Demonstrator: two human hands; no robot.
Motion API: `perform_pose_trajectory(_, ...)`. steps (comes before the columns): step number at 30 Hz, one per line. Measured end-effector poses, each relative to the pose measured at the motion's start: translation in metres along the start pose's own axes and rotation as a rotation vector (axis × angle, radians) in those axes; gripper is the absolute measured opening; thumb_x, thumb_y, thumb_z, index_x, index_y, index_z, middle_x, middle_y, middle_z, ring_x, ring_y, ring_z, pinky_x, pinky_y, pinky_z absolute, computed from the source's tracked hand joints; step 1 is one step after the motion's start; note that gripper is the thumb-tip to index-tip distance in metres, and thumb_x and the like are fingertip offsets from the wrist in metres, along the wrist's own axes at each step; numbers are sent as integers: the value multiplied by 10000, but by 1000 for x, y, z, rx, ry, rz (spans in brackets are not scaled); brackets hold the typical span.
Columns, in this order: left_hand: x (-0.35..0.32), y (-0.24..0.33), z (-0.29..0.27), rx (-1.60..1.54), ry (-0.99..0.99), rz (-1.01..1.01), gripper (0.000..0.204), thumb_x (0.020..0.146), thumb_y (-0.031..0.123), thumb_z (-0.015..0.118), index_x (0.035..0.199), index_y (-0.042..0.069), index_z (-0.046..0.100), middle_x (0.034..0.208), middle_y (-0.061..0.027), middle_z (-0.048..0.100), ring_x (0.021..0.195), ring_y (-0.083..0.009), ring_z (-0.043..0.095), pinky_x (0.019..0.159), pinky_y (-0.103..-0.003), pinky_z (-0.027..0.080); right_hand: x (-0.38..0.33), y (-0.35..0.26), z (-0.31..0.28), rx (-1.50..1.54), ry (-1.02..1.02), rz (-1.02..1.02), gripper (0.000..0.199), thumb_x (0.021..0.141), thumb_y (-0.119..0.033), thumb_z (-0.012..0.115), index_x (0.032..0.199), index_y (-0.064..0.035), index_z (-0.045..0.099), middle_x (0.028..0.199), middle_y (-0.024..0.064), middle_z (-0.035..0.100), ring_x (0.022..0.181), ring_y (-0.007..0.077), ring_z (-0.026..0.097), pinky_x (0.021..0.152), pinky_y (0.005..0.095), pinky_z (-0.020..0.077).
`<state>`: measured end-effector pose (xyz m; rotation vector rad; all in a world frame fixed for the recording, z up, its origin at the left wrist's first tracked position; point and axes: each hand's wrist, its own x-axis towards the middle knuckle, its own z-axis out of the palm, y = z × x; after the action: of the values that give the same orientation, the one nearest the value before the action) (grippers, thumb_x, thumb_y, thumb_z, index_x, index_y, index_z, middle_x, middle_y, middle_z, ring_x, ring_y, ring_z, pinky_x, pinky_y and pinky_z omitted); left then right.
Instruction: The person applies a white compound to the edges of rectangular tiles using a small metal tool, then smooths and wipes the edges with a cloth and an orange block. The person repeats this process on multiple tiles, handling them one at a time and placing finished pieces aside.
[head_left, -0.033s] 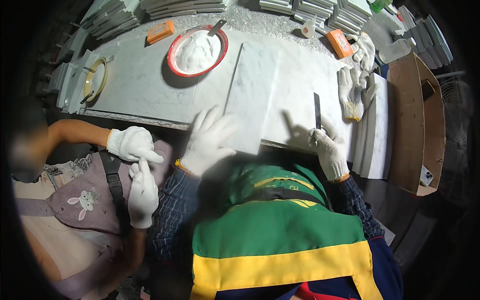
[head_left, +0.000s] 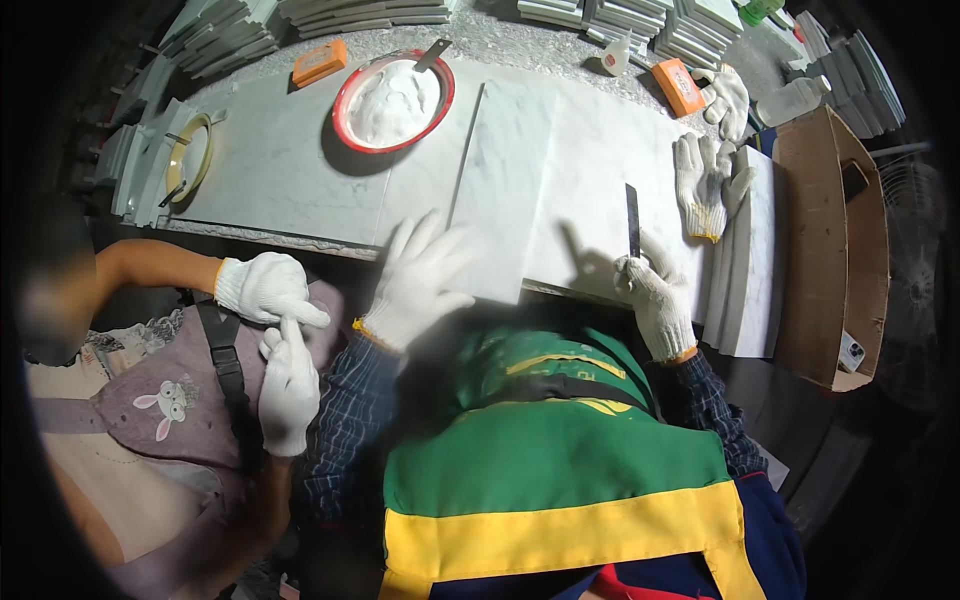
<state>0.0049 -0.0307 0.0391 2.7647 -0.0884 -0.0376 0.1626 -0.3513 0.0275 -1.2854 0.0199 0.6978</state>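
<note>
Both my hands wear white knit gloves. My left hand is spread flat at the near end of a loose grey-white marble slab, its fingers apart and touching the slab's near left part. This slab lies on top of wider marble slabs. My right hand is closed around the lower end of a thin dark metal scraper blade, which points up and away over the marble. Beyond the slab to the left stands a red-rimmed bowl of white paste, with a metal putty knife in it.
At left, a co-worker's gloved hands touch each other. A yellow bowl sits at far left. Orange boxes, a small white bottle and stacked tiles line the back. Loose gloves, upright slabs and a cardboard box stand right.
</note>
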Motion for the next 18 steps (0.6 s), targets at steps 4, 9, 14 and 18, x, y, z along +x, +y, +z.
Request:
perform_pose_trajectory(4, 17, 0, 8, -74, 73, -98, 782, 724, 295, 884, 1451, 161, 628, 1590, -108, 516, 1518, -411, 360, 1267, -563, 236, -3, -7, 4, -1, 2, 7, 572, 964, -113, 720, 1481, 55, 542, 936, 48, 707, 808, 115, 624, 734, 257, 491)
perform_pose_trajectory(9, 15, 26, 13, 101, 42, -71, 1048, 700, 397, 917, 1569, 57, 441, 1683, -184, 336, 1573, -419, 253, 1293, -576, 174, -9, -8, -3, -26, 40, -13, 590, 965, -125, 725, 1497, 45, 532, 934, 46, 702, 812, 110, 632, 733, 251, 498)
perform_pose_trajectory(14, 3, 74, 41, -110, 31, 247, 686, 794, 347, 854, 1388, 68, 656, 1544, -212, 525, 1467, -420, 449, 1227, -544, 353, -10, -3, -15, 33, 30, -4, 613, 964, -152, 734, 1501, 54, 524, 933, 41, 694, 796, 97, 614, 725, 242, 492)
perform_pose_trajectory(18, 2, 70, 32, -218, 388, 298, 377, 866, 117, 795, 1224, 12, 738, 1161, -125, 766, 1067, -325, 739, 1048, -475, 549, -9, -2, -18, 28, -68, 52, 638, 960, -192, 745, 1496, 72, 520, 918, 33, 680, 798, 100, 602, 736, 245, 487)
